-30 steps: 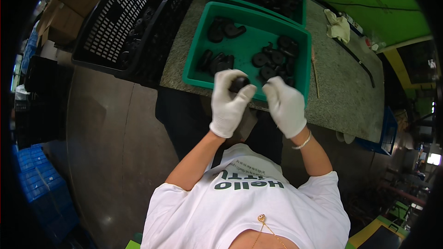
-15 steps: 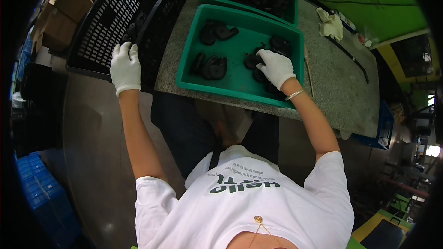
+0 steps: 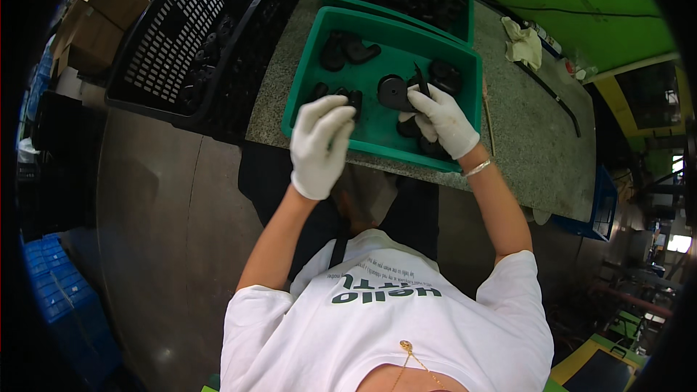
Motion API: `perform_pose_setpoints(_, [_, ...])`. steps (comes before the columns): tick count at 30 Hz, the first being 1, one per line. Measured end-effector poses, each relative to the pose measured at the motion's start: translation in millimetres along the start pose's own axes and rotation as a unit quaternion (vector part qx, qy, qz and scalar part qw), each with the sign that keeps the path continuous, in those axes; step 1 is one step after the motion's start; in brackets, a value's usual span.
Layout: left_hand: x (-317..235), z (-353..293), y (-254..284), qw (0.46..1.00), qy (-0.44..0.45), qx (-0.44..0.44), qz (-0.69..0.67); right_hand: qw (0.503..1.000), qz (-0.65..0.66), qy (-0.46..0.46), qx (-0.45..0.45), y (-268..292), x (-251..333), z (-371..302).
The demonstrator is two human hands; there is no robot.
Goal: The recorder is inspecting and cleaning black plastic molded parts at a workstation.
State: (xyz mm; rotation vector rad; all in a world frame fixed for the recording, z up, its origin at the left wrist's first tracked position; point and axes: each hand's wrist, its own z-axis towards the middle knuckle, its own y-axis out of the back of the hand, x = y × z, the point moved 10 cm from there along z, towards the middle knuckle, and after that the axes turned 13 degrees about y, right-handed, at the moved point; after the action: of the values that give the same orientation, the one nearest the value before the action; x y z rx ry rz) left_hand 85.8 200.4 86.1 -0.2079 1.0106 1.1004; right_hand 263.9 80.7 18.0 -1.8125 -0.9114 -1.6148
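Both hands wear white gloves. My right hand (image 3: 444, 117) grips a black plastic part (image 3: 393, 92) with a round end and a thin pointed piece, held over the right half of the green tray (image 3: 377, 147). Over the tray's near left corner is my left hand (image 3: 319, 144), its fingers apart and nothing in them. Similar black hooked parts (image 3: 348, 51) lie in the tray at the far left, and more black parts (image 3: 444, 76) sit at the right. Some of those at the near left are hidden behind my left hand.
A second green tray (image 3: 470, 11) heaped with black parts stands behind the first. To the left is a black slatted crate (image 3: 170, 40) with black parts in it. On the stone-look tabletop (image 3: 537, 152) lie a white cloth (image 3: 521, 42) and a black tube (image 3: 559, 94).
My left hand has moved right, from the black crate to the green tray. My right hand has lifted a black part up from the pile at the tray's right.
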Motion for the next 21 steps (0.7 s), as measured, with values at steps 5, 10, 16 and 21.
perform_pose_setpoints(5, [-19.7,-15.7,-29.2,0.998,-0.038,0.024,-0.033,0.997,0.062,-0.017,0.036,-21.1,10.0,-21.4])
perform_pose_setpoints(10, [-28.9,-15.1,-30.2,0.997,-0.071,0.005,0.002,0.997,0.050,-0.042,0.038,-29.4,15.8,-34.2])
perform_pose_setpoints(16, [-36.9,-14.6,-40.2,0.997,-0.058,0.049,-0.005,0.997,0.034,-0.025,0.067,-41.7,16.8,-41.5])
perform_pose_setpoints(21, [17.0,-21.4,-69.8,0.926,0.233,0.144,-0.260,0.993,-0.067,0.093,0.037,-28.6,19.8,-39.1])
